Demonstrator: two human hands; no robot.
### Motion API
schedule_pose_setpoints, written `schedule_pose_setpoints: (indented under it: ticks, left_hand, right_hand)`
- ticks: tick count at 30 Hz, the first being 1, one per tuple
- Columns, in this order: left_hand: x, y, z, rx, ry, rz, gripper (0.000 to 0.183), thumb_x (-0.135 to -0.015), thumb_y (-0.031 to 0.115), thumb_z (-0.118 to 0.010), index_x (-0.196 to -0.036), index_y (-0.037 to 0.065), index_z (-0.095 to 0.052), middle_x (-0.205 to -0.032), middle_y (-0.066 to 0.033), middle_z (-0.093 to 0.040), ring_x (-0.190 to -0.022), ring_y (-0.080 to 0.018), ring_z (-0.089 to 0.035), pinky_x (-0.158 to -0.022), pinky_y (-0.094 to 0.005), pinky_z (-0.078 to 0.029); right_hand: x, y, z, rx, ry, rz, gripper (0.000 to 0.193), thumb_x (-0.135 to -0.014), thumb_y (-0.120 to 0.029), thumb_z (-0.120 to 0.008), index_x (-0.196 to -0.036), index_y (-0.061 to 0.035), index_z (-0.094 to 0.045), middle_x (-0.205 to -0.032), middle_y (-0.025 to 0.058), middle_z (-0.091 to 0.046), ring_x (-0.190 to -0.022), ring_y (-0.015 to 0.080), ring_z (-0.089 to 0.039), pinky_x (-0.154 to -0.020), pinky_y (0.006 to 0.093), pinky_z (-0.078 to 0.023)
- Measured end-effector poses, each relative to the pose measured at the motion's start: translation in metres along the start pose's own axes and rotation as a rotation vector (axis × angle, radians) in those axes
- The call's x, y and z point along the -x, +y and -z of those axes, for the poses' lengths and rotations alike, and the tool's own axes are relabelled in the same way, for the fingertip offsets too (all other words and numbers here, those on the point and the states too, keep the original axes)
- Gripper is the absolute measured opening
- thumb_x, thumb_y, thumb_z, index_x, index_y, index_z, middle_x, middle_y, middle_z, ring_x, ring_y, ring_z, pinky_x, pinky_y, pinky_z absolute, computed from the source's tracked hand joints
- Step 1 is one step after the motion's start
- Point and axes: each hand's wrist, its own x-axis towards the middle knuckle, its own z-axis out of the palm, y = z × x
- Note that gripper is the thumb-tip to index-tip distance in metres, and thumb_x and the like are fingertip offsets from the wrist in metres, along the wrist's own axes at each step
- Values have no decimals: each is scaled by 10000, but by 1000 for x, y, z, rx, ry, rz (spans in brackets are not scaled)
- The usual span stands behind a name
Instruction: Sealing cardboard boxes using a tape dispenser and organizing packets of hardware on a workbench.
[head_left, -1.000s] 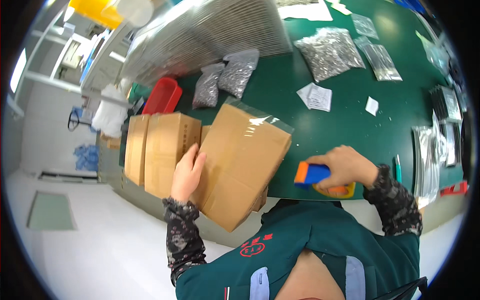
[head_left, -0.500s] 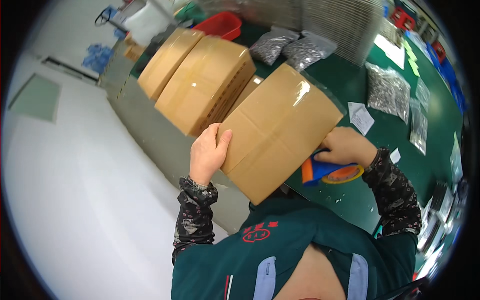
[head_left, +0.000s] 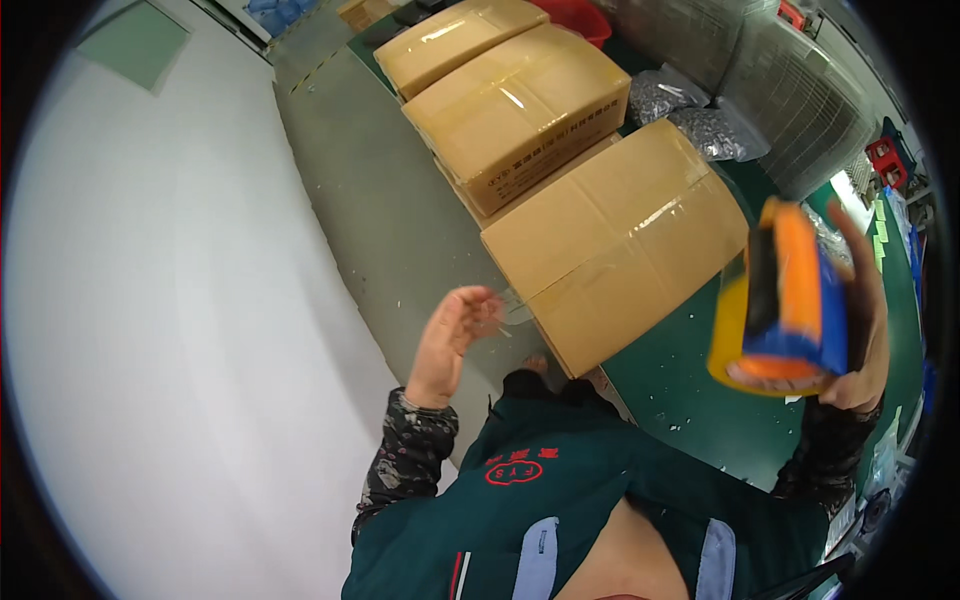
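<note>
A brown cardboard box (head_left: 610, 250) lies before me on the green table's left edge, clear tape running across its top. At its near left edge, a loose end of clear tape (head_left: 515, 308) sticks out. My left hand (head_left: 450, 340) is beside that end, off the box, fingers loosely curled and slightly blurred; whether they touch the tape is unclear. Right of the box, my right hand (head_left: 865, 330) grips a blue and orange tape dispenser (head_left: 785, 300) with a yellow-rimmed roll, raised above the table. The dispenser hides part of that hand.
Two more taped cardboard boxes, a nearer one (head_left: 520, 110) and a farther one (head_left: 455, 45), stand beyond. Bags of small dark parts (head_left: 715, 132) lie behind, near stacked clear trays (head_left: 800, 110) and a red bin (head_left: 580, 20). A white surface (head_left: 200, 350) fills the left.
My left hand has come off the box and sits near its left edge. My right hand has lifted the tape dispenser up and right. The view has shifted, and the box top now carries tape.
</note>
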Motion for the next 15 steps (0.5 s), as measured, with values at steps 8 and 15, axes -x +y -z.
schedule_pose_setpoints:
  ticks: [8,15]
  left_hand:
    - [-11,-17,1,281,-286,70,449,-952,396,-293,-1068,23,-514,-976,-73,-596,-905,-180,-576,-796,-307,-436]
    - [-20,-21,-5,293,-311,184,421,-939,414,-343,-998,43,-533,-944,-43,-590,-876,-139,-556,-773,-283,-430]
  right_hand:
    - [-36,26,-116,502,235,460,765,-631,-255,-649,-1281,53,-386,-1246,236,-455,-1154,302,-471,-956,391,-380]
    - [-57,57,-157,1003,118,353,662,-565,-145,-654,-1216,-144,-532,-697,124,-498,-574,256,-539,-554,331,-476]
